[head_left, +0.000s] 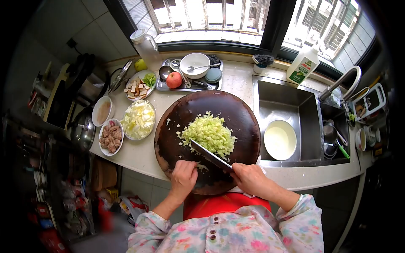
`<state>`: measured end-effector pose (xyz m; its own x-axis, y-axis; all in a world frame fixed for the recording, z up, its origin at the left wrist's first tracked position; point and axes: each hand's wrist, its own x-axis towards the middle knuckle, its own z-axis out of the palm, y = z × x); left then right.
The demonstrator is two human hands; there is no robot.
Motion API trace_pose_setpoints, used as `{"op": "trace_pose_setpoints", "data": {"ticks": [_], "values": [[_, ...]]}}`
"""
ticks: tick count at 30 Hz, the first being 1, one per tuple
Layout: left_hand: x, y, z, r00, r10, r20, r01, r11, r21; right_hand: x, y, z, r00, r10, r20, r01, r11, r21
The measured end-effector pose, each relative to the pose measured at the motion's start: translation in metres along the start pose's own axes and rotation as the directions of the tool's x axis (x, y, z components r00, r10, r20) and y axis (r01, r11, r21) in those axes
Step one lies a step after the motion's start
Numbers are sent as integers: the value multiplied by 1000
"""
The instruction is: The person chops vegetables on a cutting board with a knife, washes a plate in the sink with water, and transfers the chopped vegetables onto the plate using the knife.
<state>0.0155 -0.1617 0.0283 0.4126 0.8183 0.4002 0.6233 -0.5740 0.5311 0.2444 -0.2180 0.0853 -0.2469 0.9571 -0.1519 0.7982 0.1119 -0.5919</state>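
Note:
My right hand (249, 178) grips the handle end of a cleaver (211, 156) at the near right of a round, dark wooden chopping board (173, 122). The blade slants up and left, its edge against a heap of finely chopped pale green cabbage (211, 133). At the near left rim of the board rests my left hand (184, 177), fingers curled in and pressed together. Whether anything is inside them is hidden. A thin pale sliver (202, 166) lies on the board just right of its fingertips.
On the left stand a plate of cut cabbage (139, 119), a bowl of meat chunks (111, 137) and a plate of tofu-like pieces (137, 88). A metal tray (194, 87) behind the board holds a red apple (174, 80). A sink (287, 97) with a white bowl (280, 140) is right.

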Motion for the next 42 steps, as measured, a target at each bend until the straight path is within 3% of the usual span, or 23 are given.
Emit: {"op": "trace_pose_setpoints", "data": {"ticks": [7, 11, 14, 21, 23, 28, 39, 42], "values": [[-9, 8, 19, 978, -138, -154, 150, 987, 66, -11, -16, 5, 993, -116, 18, 117, 988, -100], [-12, 3, 23, 973, 45, -225, -33, 998, 60, -18, -36, 11, 978, -209, -14, 201, 957, -210], [-13, 5, 26, 974, -104, -200, 117, 992, 55, -12, -28, 18, 993, -100, 62, 114, 950, -291], [-12, 1, 22, 961, 8, -276, 3, 999, 39, -14, -48, 11, 992, -128, 17, 128, 957, -259], [-15, -1, 25, 972, -67, -227, 74, 997, 25, -8, -39, 18, 995, -69, 66, 85, 954, -286], [-12, -1, 21, 960, 6, -282, -7, 1000, -4, -12, -51, 14, 996, -63, 60, 76, 964, -254], [-16, -2, 16, 981, -64, -183, 62, 998, -18, -7, -56, 27, 999, 21, 45, -7, 958, -287], [-15, -4, 14, 986, -71, -151, 67, 997, -34, 1, -45, 20, 999, -23, 29, 29, 978, -207]]}}
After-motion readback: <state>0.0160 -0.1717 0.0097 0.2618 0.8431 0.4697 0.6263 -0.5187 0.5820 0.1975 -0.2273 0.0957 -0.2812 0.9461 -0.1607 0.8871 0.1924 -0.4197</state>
